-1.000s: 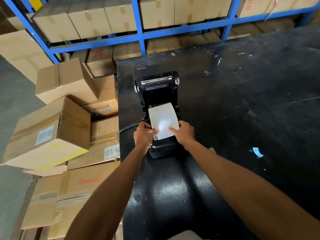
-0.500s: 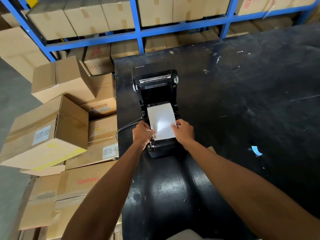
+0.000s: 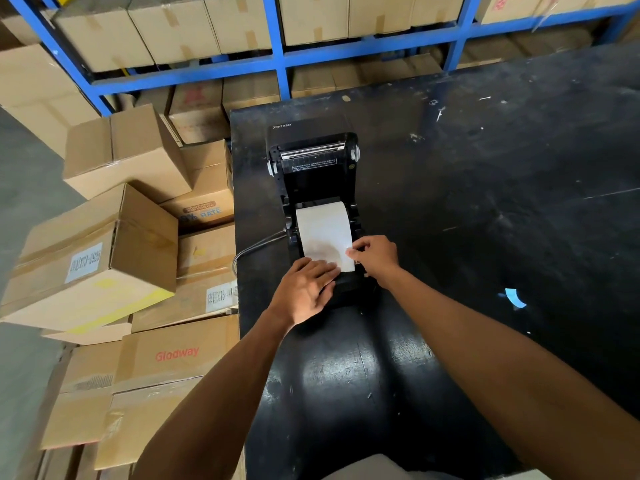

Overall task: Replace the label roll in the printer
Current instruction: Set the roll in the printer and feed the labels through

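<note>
A black label printer (image 3: 313,168) stands with its lid swung up and back near the left edge of a black table (image 3: 485,202). A white label roll (image 3: 323,230) lies in its bay, and the paper's free end is drawn forward over the front. My left hand (image 3: 306,289) lies flat with fingers spread on the paper's near end and the printer's front. My right hand (image 3: 375,256) pinches the paper's right edge between thumb and fingers.
Stacked cardboard boxes (image 3: 104,254) crowd the floor left of the table. Blue shelving (image 3: 280,53) with more boxes runs along the back. A grey cable (image 3: 256,245) leaves the printer's left side. A blue scrap (image 3: 516,297) lies on the table at right.
My left hand has shifted from the paper's left edge to lie flat over its near end. My right hand has slid a little up the right edge.
</note>
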The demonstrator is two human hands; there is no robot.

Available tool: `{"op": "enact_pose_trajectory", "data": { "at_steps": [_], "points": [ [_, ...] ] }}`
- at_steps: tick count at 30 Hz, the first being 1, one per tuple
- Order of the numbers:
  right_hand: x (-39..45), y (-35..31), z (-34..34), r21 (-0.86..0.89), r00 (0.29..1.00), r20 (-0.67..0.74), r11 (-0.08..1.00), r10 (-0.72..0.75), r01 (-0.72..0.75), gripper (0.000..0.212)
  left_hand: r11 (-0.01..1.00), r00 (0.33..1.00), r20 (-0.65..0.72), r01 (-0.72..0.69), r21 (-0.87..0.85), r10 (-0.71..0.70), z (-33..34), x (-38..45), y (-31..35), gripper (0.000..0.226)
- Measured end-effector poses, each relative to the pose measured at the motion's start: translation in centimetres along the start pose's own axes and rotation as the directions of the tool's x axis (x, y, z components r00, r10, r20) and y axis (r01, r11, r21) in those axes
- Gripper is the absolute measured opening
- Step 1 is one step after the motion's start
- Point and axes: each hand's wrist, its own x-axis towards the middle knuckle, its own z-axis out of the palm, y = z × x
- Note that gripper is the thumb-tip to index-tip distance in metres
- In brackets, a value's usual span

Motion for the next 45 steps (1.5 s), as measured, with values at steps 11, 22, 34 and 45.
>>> {"op": "enact_pose_trajectory", "data": {
  "at_steps": [11, 22, 34, 45],
  "points": [
    [1.3, 0.0, 0.4, -0.132, 0.999, -0.001, 0.991, 0.037, -0.037, 0.012, 1.000, 1.000, 0.029, 0.002, -0.002, -0.002, -0.9, 1.4, 0.0, 0.021],
    [1.5, -0.7, 0.4, -0.170, 0.995, -0.021, 0.981, 0.093, -0.095, 0.006, 0.991, 0.995, 0.072, 0.076, -0.106, -0.069, -1.0, 2.5, 1.2, 0.017],
    [-0.9, 3.5, -0.2, -0.257, 0.875, 0.110, 0.837, -0.472, 0.484, 0.013, 0.919, 0.951, -0.034, 0.287, -0.271, -0.307, -1.7, 1.5, 1.5, 0.016],
    [-2.2, 3.9, -0.6, -0.515, 0.799, 0.321, 0.614, -0.509, 0.598, 0.041, 0.964, 0.967, 0.063, 0.253, -0.086, -0.249, -1.6, -0.3, 1.1, 0.024]
  ]
}}
